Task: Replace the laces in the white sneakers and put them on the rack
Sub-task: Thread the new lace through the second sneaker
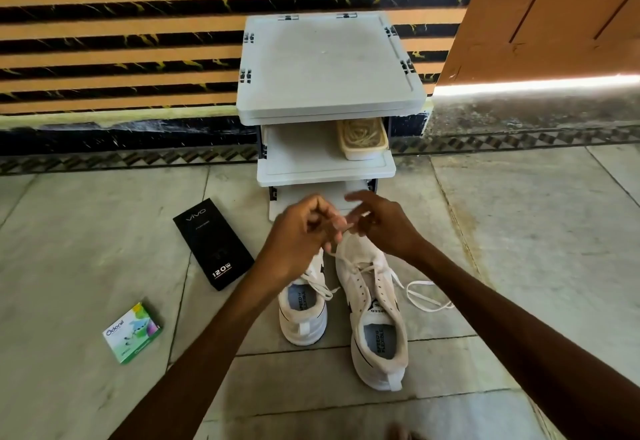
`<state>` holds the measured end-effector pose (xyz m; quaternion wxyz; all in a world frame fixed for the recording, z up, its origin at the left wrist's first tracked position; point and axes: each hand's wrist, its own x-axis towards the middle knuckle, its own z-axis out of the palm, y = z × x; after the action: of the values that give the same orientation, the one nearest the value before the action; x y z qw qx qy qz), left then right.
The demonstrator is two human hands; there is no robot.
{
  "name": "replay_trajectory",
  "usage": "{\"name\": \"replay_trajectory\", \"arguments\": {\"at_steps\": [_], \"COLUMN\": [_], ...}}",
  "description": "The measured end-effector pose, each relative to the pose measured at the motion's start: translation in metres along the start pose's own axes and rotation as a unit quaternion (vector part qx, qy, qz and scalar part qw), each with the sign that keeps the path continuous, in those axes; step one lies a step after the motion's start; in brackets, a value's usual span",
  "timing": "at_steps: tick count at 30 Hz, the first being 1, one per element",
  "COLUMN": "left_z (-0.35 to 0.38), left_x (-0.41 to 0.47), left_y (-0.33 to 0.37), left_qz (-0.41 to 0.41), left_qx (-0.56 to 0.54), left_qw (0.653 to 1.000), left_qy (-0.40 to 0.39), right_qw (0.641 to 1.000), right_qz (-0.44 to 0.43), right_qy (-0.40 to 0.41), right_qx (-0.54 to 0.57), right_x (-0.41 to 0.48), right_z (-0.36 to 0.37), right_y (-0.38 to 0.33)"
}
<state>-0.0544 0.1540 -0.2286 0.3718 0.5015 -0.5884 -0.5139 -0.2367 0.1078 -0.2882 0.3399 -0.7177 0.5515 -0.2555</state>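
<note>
Two white sneakers stand side by side on the floor, toes toward the rack. The left sneaker (304, 315) keeps its lace tied loosely. The right sneaker (375, 315) is partly unlaced, and its white lace (420, 295) trails onto the floor at its right. My left hand (304, 228) and my right hand (377, 223) meet over the right sneaker's toe, fingers curled and pinching the lace there. The grey plastic rack (325, 68) stands just beyond, against the wall.
A beige tub (362, 139) of pale laces sits on the rack's middle shelf (301, 162). A black phone box (214, 243) lies on the floor left of the sneakers, and a small green box (133, 332) farther left. An orange door (554, 16) is at the right.
</note>
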Motion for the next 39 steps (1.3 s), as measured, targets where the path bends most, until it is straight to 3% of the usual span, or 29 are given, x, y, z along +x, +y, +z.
{"name": "replay_trajectory", "arguments": {"at_steps": [4,8,13,18,24,30,39], "left_z": [0.018,0.033,0.046,0.064,0.078,0.092,0.102], "left_x": [0.000,0.005,0.017,0.022,0.022,0.024,0.013], "left_y": [-0.041,-0.060,-0.076,-0.084,-0.095,-0.097,-0.114], "left_qz": [-0.056,-0.053,-0.012,-0.026,-0.068,-0.064,-0.055], "left_qx": [0.074,0.135,0.257,0.269,0.215,0.214,0.154], "left_qw": [0.996,0.989,0.966,0.962,0.973,0.973,0.986], "left_qy": [-0.009,0.000,-0.029,-0.046,-0.041,-0.050,0.013], "right_qw": [0.991,0.989,0.965,0.948,0.968,0.940,0.923], "right_qz": [0.117,0.136,0.185,0.174,0.243,0.309,0.315], "right_qy": [-0.037,-0.041,-0.115,-0.127,-0.023,-0.038,-0.021], "right_qx": [-0.058,-0.037,-0.147,-0.233,-0.059,0.136,0.222], "right_x": [-0.027,-0.058,-0.078,-0.089,-0.094,-0.095,-0.097], "right_z": [0.001,0.007,0.010,0.015,0.016,0.006,0.010], "right_y": [0.023,0.027,0.019,0.012,0.038,0.051,0.049]}}
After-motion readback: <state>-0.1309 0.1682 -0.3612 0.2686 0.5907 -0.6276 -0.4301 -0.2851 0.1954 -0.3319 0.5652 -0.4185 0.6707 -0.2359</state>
